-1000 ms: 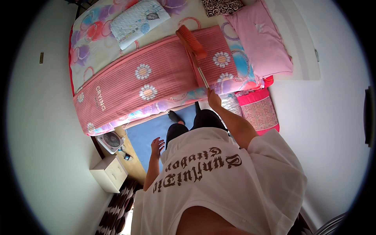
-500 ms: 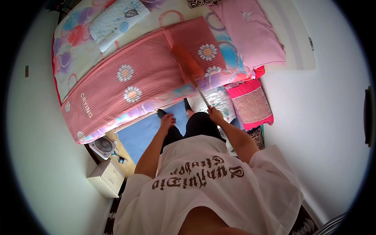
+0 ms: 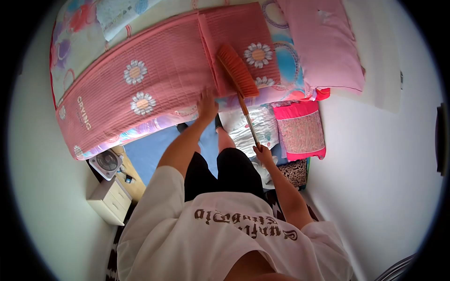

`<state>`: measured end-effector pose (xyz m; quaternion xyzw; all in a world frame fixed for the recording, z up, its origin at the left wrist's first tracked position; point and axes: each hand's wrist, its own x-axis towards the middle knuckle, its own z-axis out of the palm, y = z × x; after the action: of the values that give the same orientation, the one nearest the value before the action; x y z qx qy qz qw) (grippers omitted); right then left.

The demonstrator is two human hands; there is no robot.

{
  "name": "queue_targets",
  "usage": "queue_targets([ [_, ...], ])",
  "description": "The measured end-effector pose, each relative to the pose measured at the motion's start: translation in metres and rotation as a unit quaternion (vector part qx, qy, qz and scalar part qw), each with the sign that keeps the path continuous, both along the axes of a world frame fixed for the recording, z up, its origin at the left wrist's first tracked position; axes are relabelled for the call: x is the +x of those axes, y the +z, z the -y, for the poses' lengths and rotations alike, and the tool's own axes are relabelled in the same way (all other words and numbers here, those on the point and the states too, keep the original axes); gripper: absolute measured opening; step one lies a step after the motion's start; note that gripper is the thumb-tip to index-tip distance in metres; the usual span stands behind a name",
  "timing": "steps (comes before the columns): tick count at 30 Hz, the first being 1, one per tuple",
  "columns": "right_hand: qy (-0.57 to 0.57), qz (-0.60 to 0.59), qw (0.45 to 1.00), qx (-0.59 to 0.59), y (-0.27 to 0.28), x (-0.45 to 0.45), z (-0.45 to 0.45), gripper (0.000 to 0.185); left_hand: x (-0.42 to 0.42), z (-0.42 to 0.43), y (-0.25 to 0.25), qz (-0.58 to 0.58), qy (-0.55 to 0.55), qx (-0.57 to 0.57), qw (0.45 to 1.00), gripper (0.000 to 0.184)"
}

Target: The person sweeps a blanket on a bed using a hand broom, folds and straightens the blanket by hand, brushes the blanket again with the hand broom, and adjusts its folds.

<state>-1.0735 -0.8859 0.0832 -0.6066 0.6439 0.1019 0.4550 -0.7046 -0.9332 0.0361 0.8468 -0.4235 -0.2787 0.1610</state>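
My right hand (image 3: 264, 155) is closed around the handle of a bed brush (image 3: 236, 71) with orange-red bristles. The brush head is over the right part of a pink quilted mat (image 3: 173, 70) with daisies, its bristles turned into view. Whether it touches the mat I cannot tell. My left hand (image 3: 207, 105) reaches to the mat's near edge, left of the brush, fingers stretched out and slightly blurred. A fold or seam in the mat runs just beyond those fingers. The mat lies across a bed with a colourful patterned sheet (image 3: 63, 89).
A pink pillow (image 3: 323, 47) lies on the bed's right side. Below the bed edge are a pink-bordered cushion (image 3: 300, 131) and white patterned fabric (image 3: 255, 124) on the lower bunk. A small fan (image 3: 106, 161) and white drawers (image 3: 110, 201) stand at left; a white wall (image 3: 375, 164) is at right.
My left hand has moved from beside my thigh forward to the mat's edge, its fingers opening out. The brush has turned so its bristles show more. My view has shifted.
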Motion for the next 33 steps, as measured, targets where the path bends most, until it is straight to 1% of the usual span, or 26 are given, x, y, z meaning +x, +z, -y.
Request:
queue_targets([
  [1, 0.006, -0.003, 1.0, 0.006, 0.003, 0.001, 0.001, 0.041, 0.014, 0.01, -0.001, 0.05, -0.005, -0.007, 0.999, 0.076],
  [3, -0.008, -0.02, 1.0, -0.004, 0.021, 0.012, 0.01, 0.042, 0.044, 0.025, -0.007, 0.075, 0.03, 0.013, 0.997, 0.076],
  [5, 0.014, -0.028, 0.998, -0.045, 0.023, 0.01, 0.004, 0.04, 0.074, 0.034, -0.028, 0.115, 0.127, -0.063, 0.983, 0.077],
  [6, 0.019, -0.029, 0.998, -0.048, 0.024, 0.008, 0.001, 0.039, 0.086, 0.033, -0.035, 0.112, 0.132, -0.058, 0.983, 0.077],
  [8, 0.01, -0.04, 0.998, -0.046, 0.033, 0.01, -0.008, 0.039, 0.104, 0.028, -0.052, 0.163, 0.097, -0.058, 0.98, 0.069],
  [9, -0.003, -0.045, 0.998, -0.051, 0.034, 0.012, -0.011, 0.038, 0.107, 0.025, -0.072, 0.159, 0.1, -0.056, 0.981, 0.069],
  [11, 0.002, -0.059, 0.997, -0.041, 0.029, 0.009, -0.014, 0.037, 0.102, 0.015, -0.106, 0.192, 0.148, -0.072, 0.967, 0.062],
  [12, 0.004, -0.068, 0.996, -0.053, 0.033, 0.015, -0.012, 0.037, 0.09, 0.013, -0.101, 0.19, 0.166, 0.01, 0.968, 0.059],
  [13, 0.007, -0.076, 0.995, -0.066, 0.037, 0.023, -0.008, 0.036, 0.083, 0.007, -0.107, 0.186, 0.166, 0.011, 0.968, 0.059],
  [15, 0.011, -0.072, 0.994, -0.079, 0.031, 0.037, 0.003, 0.034, 0.077, 0.002, -0.12, 0.224, 0.185, 0.027, 0.957, 0.061],
  [16, 0.014, -0.05, 0.994, -0.101, 0.025, 0.045, 0.01, 0.034, 0.077, 0.001, -0.125, 0.223, 0.184, 0.022, 0.957, 0.061],
  [17, 0.018, -0.027, 0.992, -0.122, 0.017, 0.052, 0.015, 0.034, 0.076, 0.002, -0.127, 0.221, 0.184, 0.021, 0.958, 0.061],
  [19, 0.01, 0.005, 0.993, -0.116, -0.011, 0.061, 0.021, 0.032, 0.076, 0.004, -0.126, 0.236, 0.18, 0.028, 0.955, 0.061],
  [22, 0.007, 0.014, 0.994, -0.107, -0.057, 0.079, 0.026, 0.032, 0.079, 0.008, -0.123, 0.243, 0.163, 0.04, 0.955, 0.062],
  [25, 0.01, 0.007, 0.997, -0.08, -0.086, 0.092, 0.029, 0.032, 0.087, 0.014, -0.109, 0.241, 0.142, 0.048, 0.959, 0.062],
  [27, 0.015, 0.009, 0.996, -0.087, -0.086, 0.098, 0.029, 0.032, 0.088, 0.014, -0.111, 0.234, 0.132, 0.061, 0.961, 0.062],
  [29, 0.006, 0.019, 0.996, -0.083, -0.082, 0.101, 0.021, 0.031, 0.091, 0.011, -0.12, 0.233, 0.127, -0.048, 0.963, 0.064],
  [33, 0.015, 0.035, 0.994, -0.104, -0.081, 0.104, 0.003, 0.031, 0.094, 0.004, -0.124, 0.241, 0.101, -0.056, 0.964, 0.069],
])
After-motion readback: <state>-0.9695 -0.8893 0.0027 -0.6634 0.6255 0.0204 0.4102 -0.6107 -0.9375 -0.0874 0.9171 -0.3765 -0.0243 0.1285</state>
